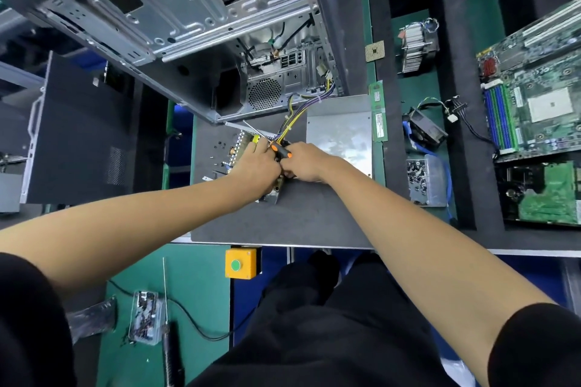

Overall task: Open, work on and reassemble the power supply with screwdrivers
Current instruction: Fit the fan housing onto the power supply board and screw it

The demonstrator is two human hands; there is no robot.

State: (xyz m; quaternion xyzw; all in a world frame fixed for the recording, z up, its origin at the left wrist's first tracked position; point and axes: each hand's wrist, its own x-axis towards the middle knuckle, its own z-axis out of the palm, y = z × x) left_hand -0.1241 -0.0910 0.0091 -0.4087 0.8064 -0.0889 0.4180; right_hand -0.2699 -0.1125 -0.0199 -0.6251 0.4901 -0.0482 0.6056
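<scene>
Power supply of grey sheet metal [251,154], opened, on dark foam mat [298,217] below silver computer case [176,25]; flat metal lid [339,132] just beside. Left hand [256,166] pressing on it, grip unclear. Right hand [303,163] curled round black-orange screwdriver [281,151]. Probably rigid, rather heavy, fragile inside; better held by outer walls.

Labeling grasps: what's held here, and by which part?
Right hand grips the screwdriver by its orange-black handle. Left hand rests on the open power supply; its grip cannot be told.
</scene>
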